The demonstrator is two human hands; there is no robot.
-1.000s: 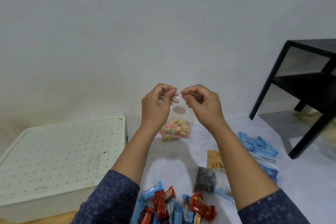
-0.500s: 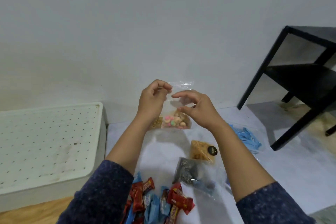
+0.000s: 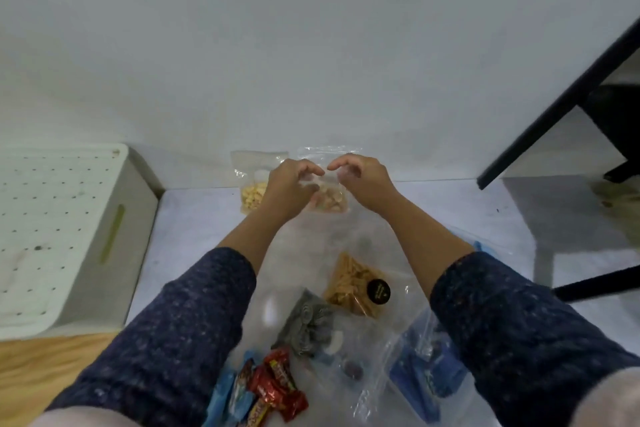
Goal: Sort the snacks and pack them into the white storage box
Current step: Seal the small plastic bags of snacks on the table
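Both hands at far centre on a clear bag [image 3: 329,199] of mixed snacks standing by the wall: left hand [image 3: 289,184] and right hand [image 3: 363,178] curled, fingers narrow at its top; actual grip unclear. Second bag [image 3: 254,180] of pale bits just left. White box [image 3: 62,232], lid on, far left. Near: stick-snack pouch [image 3: 356,284], wrapped candies [image 3: 270,388].
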